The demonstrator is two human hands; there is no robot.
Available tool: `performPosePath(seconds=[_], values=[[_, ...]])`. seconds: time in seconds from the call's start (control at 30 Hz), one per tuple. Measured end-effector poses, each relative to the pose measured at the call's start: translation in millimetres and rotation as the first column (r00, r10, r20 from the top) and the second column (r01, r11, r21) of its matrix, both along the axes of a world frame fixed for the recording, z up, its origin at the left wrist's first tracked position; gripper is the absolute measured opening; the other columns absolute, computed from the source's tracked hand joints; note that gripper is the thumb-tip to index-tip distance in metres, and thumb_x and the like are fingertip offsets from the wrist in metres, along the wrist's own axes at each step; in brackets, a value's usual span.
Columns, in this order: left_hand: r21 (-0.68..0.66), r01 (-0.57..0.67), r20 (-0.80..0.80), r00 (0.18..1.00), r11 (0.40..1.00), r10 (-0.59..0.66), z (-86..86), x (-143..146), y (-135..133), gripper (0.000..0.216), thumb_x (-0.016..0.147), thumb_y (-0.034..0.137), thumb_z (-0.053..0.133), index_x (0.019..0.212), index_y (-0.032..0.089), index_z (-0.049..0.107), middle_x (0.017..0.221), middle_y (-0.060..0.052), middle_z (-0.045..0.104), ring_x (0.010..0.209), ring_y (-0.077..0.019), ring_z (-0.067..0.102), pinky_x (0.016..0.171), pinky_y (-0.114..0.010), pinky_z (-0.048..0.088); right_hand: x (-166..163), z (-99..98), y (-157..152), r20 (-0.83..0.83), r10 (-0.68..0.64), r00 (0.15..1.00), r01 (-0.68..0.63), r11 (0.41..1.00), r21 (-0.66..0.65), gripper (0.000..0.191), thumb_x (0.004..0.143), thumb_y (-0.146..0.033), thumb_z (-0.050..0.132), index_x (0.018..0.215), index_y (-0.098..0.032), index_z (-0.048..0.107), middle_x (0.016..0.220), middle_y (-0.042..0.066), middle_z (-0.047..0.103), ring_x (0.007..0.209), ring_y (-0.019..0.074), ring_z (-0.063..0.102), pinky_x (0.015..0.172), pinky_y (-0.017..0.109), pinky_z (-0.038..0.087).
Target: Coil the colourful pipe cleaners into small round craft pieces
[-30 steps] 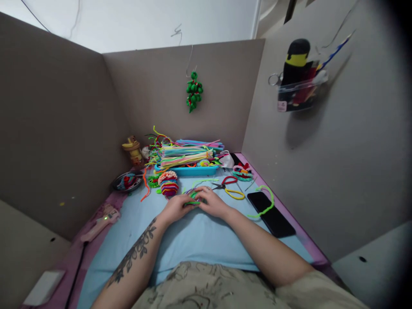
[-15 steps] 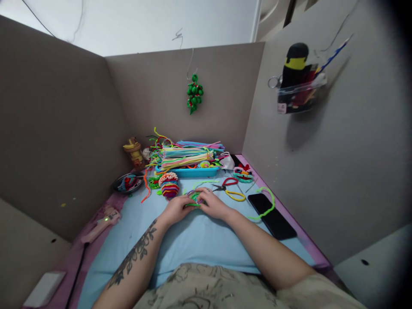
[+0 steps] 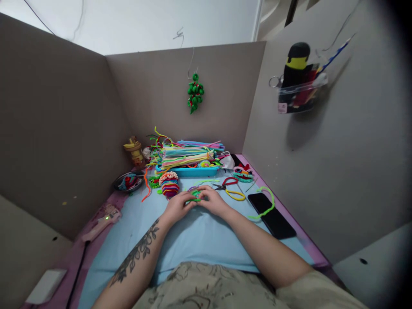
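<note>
The left hand (image 3: 178,204) and right hand (image 3: 213,201) are pinching that little green chenille-stem piece (image 3: 196,195) from either side, its middle peeking out between their curled fingertips!

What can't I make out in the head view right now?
All in the head view:
Green piece: full shape hidden by the left hand and right hand.
Blue tray: inside mostly covered by bundled strips.
Black cord: far end cut off by the bottom edge.
Pouch label: too small to read.
</note>
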State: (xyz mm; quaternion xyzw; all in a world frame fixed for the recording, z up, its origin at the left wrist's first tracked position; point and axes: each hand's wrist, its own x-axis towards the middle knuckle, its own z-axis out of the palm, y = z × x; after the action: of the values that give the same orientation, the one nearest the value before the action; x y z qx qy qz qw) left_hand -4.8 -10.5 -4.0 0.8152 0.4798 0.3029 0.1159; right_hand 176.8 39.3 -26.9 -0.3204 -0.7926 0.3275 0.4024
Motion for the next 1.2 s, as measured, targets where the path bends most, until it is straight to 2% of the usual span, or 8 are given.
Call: performPosePath(seconds=[0.13,0.3,0.5,0.73,0.83,1.0,1.2], values=[[0.058,-0.081,0.091,0.993,0.995,0.075,-0.2,-2.9,3.1,0.019,0.083,0.027,0.051,0.091,0.020,0.067,0.090,-0.006,0.063,0.077,-0.0148,0.059,0.067,-0.024,0.045,4.6,-1.3,5.3,-0.015,-0.007,1.000,0.006,0.996,-0.092,0.011,0.068,-0.012,0.062,0.077,-0.018,0.065,0.110,0.007,0.052,0.103,0.0187,0.052,0.085,0.032,0.042],[0.136,-0.136,0.176,0.978,0.981,0.111,-0.6,-3.7,4.1,0.017,0.083,0.028,0.052,0.083,0.017,0.066,0.077,-0.005,0.061,0.070,-0.0140,0.056,0.064,-0.025,0.044,5.6,1.2,7.4,-0.014,-0.027,1.000,0.025,0.989,-0.147,0.014,0.070,-0.010,0.056,0.076,-0.018,0.065,0.112,0.007,0.051,0.109,0.0187,0.049,0.085,0.031,0.044],[0.159,-0.162,0.146,0.979,0.974,0.140,0.9,5.4,-3.2,0.014,0.083,0.027,0.051,0.079,0.017,0.061,0.073,-0.003,0.059,0.070,-0.0141,0.054,0.065,-0.026,0.043,3.7,5.2,5.5,-0.011,-0.087,0.996,0.085,0.989,-0.122,0.006,0.073,-0.017,0.058,0.072,-0.017,0.064,0.105,0.008,0.056,0.100,0.0193,0.053,0.074,0.029,0.047],[0.177,-0.204,0.104,0.977,0.963,0.188,0.7,10.5,-5.4,0.015,0.083,0.028,0.051,0.075,0.018,0.060,0.073,-0.002,0.058,0.070,-0.0140,0.054,0.064,-0.025,0.043,-1.8,2.3,2.1,-0.053,-0.159,0.986,0.156,0.986,-0.053,0.005,0.071,-0.018,0.061,0.067,-0.017,0.063,0.091,0.006,0.059,0.089,0.0167,0.056,0.077,0.029,0.045],[0.186,-0.225,0.087,0.973,0.956,0.212,-0.2,11.3,-5.9,0.015,0.083,0.027,0.051,0.074,0.018,0.059,0.072,-0.002,0.057,0.070,-0.0135,0.054,0.063,-0.024,0.042,-4.5,4.3,-1.4,-0.045,-0.185,0.982,0.183,0.982,-0.035,0.007,0.071,-0.018,0.060,0.065,-0.017,0.063,0.082,0.004,0.062,0.081,0.0161,0.056,0.073,0.027,0.044],[0.215,-0.278,0.054,0.960,0.936,0.273,-0.3,13.8,-8.5,0.014,0.082,0.026,0.050,0.074,0.018,0.058,0.074,-0.002,0.058,0.071,-0.0130,0.055,0.063,-0.023,0.042,-7.4,8.3,-6.8,0.004,-0.204,0.979,0.203,0.974,-0.098,0.010,0.071,-0.020,0.059,0.063,-0.016,0.063,0.065,0.001,0.061,0.066,0.0145,0.055,0.063,0.025,0.041],[0.319,-0.341,-0.032,0.929,0.884,0.369,-0.8,17.0,-11.0,0.017,0.083,0.027,0.048,0.072,0.018,0.059,0.070,-0.002,0.057,0.067,-0.0132,0.055,0.061,-0.023,0.040,-10.2,11.3,-13.2,-0.077,-0.189,0.979,0.171,0.965,-0.199,0.010,0.070,-0.024,0.060,0.070,-0.016,0.064,0.066,0.000,0.064,0.064,0.0139,0.057,0.062,0.024,0.042]])
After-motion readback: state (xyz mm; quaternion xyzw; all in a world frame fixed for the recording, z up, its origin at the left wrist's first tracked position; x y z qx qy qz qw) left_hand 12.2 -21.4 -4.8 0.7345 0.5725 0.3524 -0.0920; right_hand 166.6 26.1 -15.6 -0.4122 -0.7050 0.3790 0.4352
